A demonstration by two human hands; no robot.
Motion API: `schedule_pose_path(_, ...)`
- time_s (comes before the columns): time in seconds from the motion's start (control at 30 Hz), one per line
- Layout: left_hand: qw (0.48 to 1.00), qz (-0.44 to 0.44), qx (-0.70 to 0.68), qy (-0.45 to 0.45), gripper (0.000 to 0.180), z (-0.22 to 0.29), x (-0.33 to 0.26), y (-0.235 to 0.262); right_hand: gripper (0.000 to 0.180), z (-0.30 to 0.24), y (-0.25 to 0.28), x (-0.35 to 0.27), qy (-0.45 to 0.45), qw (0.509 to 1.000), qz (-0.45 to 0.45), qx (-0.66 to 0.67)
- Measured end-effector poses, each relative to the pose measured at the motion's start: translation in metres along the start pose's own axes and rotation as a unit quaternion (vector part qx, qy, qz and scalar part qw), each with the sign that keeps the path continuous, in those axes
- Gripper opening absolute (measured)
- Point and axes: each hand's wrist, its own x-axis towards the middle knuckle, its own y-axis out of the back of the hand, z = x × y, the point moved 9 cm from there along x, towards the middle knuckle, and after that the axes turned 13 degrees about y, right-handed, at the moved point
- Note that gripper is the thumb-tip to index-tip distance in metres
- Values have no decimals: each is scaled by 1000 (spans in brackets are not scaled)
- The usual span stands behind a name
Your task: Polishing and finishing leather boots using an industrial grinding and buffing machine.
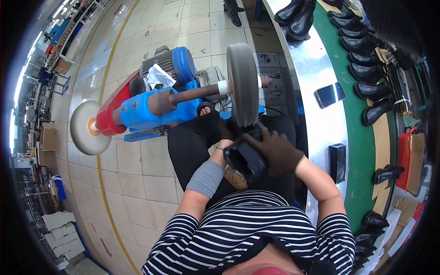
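Note:
Between my knees I hold a black leather boot (250, 167), its open shaft toward my body and its toe end up at the underside of a grey buffing wheel (243, 82). My right hand (277, 151), in a brown glove, wraps over the right side of the boot. On the other side my left hand (223, 131), in a dark glove, reaches past the shaft to the toe end; its fingers are mostly hidden and dark there. The wheel sits on a brown shaft (201, 91) of a blue and red machine (146, 110). Whether boot and wheel touch is hard to see.
A second, pale wheel (87, 127) is at the machine's left end, with a motor (169, 64) behind. On my right, a metal ledge (323, 59) bears a phone (329, 95) and a black box (337, 163). Several black boots (369, 73) line the green belt (360, 151).

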Motion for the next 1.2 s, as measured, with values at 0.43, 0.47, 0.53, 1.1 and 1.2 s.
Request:
schedule_pose_path(0.43, 863, 37, 496, -89, 35, -23, -13, -18, 92, 51, 11, -110, 99, 912, 296, 265)
schedule_pose_path(0.47, 910, 13, 412, -26, 34, -32, -20, -22, 87, 59, 13, -126, 120, 886, 339, 292)
schedule_pose_path(0.53, 905, -59, 416, 59, 42, -43, -40, -52, 72, 92, 0, -159, 34, 827, 432, 358)
schedule_pose_path(1.1, 903, 91, 300, 295, 42, -74, -100, -58, 30, 65, -116, -15, -148, 729, 650, 157)
schedule_pose_path(1.2, 904, 134, 265, 308, 43, -64, -61, -42, 25, 118, -119, 15, -173, 704, 635, 266)
